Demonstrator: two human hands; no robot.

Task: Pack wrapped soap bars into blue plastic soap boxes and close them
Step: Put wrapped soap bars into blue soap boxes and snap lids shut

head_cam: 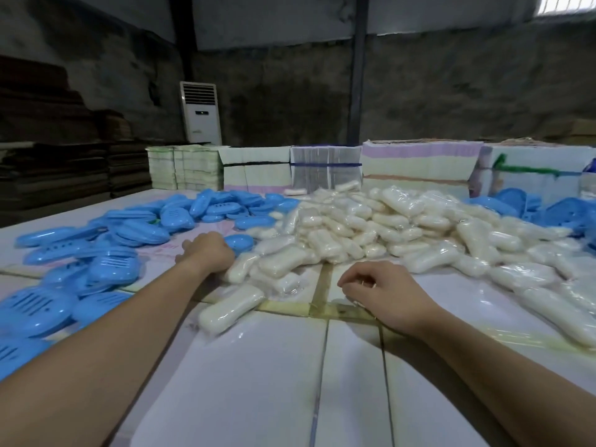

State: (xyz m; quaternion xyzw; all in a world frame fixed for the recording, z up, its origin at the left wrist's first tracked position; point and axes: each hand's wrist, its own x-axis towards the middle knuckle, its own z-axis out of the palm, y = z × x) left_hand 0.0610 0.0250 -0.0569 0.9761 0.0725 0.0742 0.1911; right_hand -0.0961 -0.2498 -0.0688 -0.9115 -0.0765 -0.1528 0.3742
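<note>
Reaching far, the left hand (209, 250) touches a blue soap box (239, 242); its grip is hidden. Right hand (383, 291) rests loose and empty, nearer the soap bar (230, 308).

Left hand (206, 253): fingertips hidden behind knuckles. Blue soap boxes (29, 309) cut off at left edge; far-right boxes (567, 211) cut by right edge.

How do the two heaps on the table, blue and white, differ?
The blue soap boxes are hard, opaque shells lying spread out low; the wrapped soap bars are white, in glossy clear film, mounded higher. The boxes lie mostly left, the bars centre-right. Both rest loose on the table.
</note>
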